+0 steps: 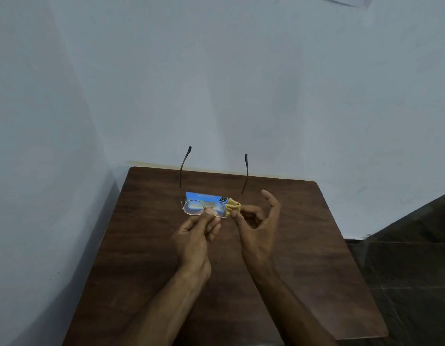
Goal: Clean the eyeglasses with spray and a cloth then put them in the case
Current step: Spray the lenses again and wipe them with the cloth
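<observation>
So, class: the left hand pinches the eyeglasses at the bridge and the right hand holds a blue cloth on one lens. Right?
No: the head view shows the cloth is yellow, not blue. The left hand, eyeglasses and right hand are as stated.

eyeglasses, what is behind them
A blue box on the table shows behind the eyeglasses, partly through them. The yellow cloth pinched by the right hand covers its lower right corner.

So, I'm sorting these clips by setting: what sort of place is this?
Probably the corner of a plain indoor room: a small dark wooden table stands against bare pale walls, with dark floor tiles at the right.
</observation>
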Motion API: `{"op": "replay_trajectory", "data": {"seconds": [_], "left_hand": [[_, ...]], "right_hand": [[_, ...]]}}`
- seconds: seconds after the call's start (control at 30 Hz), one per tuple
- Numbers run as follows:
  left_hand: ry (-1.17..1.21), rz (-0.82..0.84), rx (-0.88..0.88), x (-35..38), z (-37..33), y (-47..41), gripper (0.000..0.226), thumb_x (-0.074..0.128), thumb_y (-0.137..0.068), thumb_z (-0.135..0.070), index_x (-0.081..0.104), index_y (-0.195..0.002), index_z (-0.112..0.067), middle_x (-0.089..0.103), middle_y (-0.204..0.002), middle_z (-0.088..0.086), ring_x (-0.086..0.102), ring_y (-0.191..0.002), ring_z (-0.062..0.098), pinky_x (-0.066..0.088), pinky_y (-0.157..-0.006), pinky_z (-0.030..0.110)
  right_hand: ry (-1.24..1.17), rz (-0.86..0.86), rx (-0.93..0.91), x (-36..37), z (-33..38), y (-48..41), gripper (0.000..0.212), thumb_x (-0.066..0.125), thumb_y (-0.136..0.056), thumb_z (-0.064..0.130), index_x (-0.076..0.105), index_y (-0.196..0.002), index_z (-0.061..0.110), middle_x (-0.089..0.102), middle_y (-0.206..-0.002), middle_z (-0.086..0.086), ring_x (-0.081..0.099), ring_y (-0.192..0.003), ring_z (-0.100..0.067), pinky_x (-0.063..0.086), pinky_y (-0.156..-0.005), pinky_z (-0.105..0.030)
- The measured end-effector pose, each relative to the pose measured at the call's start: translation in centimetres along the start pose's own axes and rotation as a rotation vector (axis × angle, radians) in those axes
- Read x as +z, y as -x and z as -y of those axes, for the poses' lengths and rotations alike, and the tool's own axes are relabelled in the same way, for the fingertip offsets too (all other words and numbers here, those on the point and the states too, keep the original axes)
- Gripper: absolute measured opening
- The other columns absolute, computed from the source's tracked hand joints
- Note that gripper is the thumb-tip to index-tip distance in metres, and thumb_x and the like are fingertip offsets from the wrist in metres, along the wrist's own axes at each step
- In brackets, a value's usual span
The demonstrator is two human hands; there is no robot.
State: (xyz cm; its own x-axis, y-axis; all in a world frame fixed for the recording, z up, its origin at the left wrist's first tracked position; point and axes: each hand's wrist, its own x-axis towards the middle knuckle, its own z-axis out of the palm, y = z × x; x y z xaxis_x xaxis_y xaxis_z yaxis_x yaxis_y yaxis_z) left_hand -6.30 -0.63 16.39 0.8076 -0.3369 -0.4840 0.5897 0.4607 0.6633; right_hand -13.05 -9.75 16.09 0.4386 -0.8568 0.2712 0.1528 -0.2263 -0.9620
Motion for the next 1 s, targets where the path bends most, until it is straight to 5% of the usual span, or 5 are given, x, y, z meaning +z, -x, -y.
{"op": "replay_trajectory", "data": {"seconds": [0.13, 0.47, 0.7, 1.0], "left_hand": [[-0.014, -0.006, 0.005, 0.3, 0.1, -0.1, 0.011, 0.08, -0.088, -0.004, 0.079, -0.098, -0.002, 0.08, -0.081, 0.011, 0.076, -0.067, 0.012, 0.063, -0.061, 0.022], [-0.061, -0.02, 0.038, 1.3, 1.7, 0.4, 0.006, 0.08, -0.088, -0.005, 0.079, -0.094, -0.002, 0.079, -0.084, 0.014, 0.074, -0.068, 0.015, 0.064, -0.065, 0.023], [-0.097, -0.022, 0.046, 2.3, 2.9, 0.8, 0.009, 0.08, -0.089, -0.006, 0.079, -0.097, -0.001, 0.08, -0.085, 0.012, 0.076, -0.07, 0.014, 0.064, -0.067, 0.025], [-0.078, -0.026, 0.092, 3.8, 3.3, 0.3, 0.012, 0.078, -0.09, -0.004, 0.079, -0.101, -0.001, 0.08, -0.091, 0.015, 0.076, -0.073, 0.016, 0.063, -0.067, 0.024]], "right_hand": [[-0.001, 0.002, 0.002, -0.3, 0.0, -0.1, 0.084, 0.084, -0.083, -0.005, 0.038, -0.151, 0.015, 0.078, -0.093, -0.01, 0.077, -0.091, -0.021, 0.059, -0.087, -0.029], [-0.091, -0.066, -0.049, -1.5, 3.3, -4.1, 0.085, 0.082, -0.085, -0.002, 0.036, -0.152, 0.023, 0.077, -0.092, -0.011, 0.074, -0.092, -0.032, 0.059, -0.092, -0.048], [-0.029, -0.098, -0.097, -2.4, 6.2, -8.5, 0.081, 0.083, -0.089, 0.01, 0.034, -0.152, 0.023, 0.075, -0.09, -0.005, 0.074, -0.087, -0.023, 0.06, -0.084, -0.033], [0.004, -0.032, -0.079, -3.7, 6.0, -10.0, 0.079, 0.084, -0.089, 0.009, 0.037, -0.151, 0.022, 0.077, -0.092, -0.003, 0.076, -0.09, -0.018, 0.063, -0.09, -0.041]]}}
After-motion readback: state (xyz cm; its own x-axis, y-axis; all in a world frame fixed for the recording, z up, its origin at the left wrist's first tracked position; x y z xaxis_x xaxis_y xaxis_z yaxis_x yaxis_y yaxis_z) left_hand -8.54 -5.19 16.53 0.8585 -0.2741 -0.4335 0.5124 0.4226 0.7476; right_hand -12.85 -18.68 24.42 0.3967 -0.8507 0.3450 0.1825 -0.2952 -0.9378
